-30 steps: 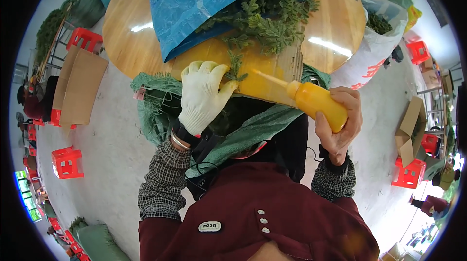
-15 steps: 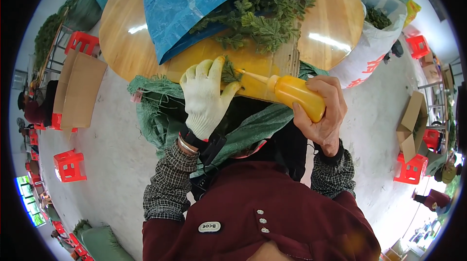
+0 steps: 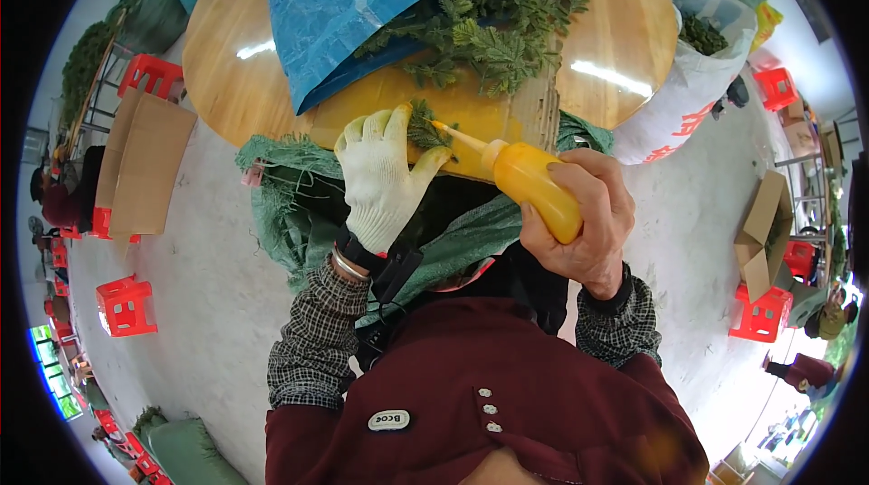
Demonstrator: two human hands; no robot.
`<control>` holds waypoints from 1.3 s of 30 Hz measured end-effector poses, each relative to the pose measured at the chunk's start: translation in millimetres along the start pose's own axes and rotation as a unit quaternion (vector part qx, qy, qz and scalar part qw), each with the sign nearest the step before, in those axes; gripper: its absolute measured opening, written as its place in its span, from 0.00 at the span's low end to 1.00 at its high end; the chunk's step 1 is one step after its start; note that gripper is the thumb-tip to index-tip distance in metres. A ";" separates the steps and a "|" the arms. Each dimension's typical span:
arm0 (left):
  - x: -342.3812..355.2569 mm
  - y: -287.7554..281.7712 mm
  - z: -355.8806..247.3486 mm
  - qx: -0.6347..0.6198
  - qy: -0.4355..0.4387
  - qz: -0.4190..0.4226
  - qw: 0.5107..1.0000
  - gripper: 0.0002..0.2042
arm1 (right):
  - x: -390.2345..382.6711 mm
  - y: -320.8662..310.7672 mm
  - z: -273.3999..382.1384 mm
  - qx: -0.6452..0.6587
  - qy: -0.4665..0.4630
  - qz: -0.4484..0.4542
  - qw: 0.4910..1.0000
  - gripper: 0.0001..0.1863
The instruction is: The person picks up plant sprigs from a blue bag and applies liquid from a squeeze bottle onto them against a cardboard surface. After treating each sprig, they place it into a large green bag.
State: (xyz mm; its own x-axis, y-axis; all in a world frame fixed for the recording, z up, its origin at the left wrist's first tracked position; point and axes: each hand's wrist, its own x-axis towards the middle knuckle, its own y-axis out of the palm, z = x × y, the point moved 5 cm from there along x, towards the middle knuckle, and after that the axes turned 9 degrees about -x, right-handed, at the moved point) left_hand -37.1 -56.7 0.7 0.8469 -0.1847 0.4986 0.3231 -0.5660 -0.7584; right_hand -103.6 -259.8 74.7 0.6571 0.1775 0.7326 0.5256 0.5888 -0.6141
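My left hand (image 3: 380,168), in a white knitted glove with yellow-stained fingertips, lies over the near edge of a yellow-coated cardboard sheet (image 3: 358,107). Its index finger and thumb are apart, holding a small green fir sprig (image 3: 422,128) at its two ends against the sheet. My bare right hand (image 3: 588,223) is closed around a yellow squeeze bottle (image 3: 534,186). The bottle is tilted, its long thin nozzle pointing left with the tip at the sprig. Whether anything is coming out of the tip cannot be made out.
A blue plastic sack (image 3: 353,5) spills fir branches (image 3: 498,33) onto the round wooden table (image 3: 226,60). A green woven sack (image 3: 290,223) hangs below the sheet's near edge. Right of the table stands a white sack (image 3: 670,114). Red stools (image 3: 127,306) and cardboard boxes (image 3: 145,168) stand around.
My right hand has brought the bottle left and slightly down. Its nozzle tip has moved left along the sprig. The left hand has stayed almost still.
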 end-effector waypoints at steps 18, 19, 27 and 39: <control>3.0 -3.0 -0.6 0.002 0.008 0.009 1.000 0.28 | 8.7 -13.3 15.3 -0.020 -0.044 0.041 0.998 0.24; 2.9 -3.1 -0.7 0.001 0.010 0.008 1.000 0.28 | 7.5 -14.7 15.3 -0.025 -0.046 0.049 0.997 0.24; 2.9 -3.0 -1.4 0.007 0.009 0.008 1.000 0.27 | -8.6 -24.9 7.1 -0.023 -0.041 0.039 0.998 0.25; 3.6 -2.7 -2.2 0.011 0.014 0.017 1.000 0.27 | -17.1 -25.3 7.6 -0.034 -0.047 0.023 0.998 0.25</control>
State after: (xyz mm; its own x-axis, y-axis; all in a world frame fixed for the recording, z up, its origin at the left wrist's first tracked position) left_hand -35.8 -57.6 5.4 0.8454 -0.2265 0.4838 0.3033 -0.5419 -0.7838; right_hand -132.3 -271.7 79.9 0.6299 0.2783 0.7251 0.5330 0.5242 -0.6642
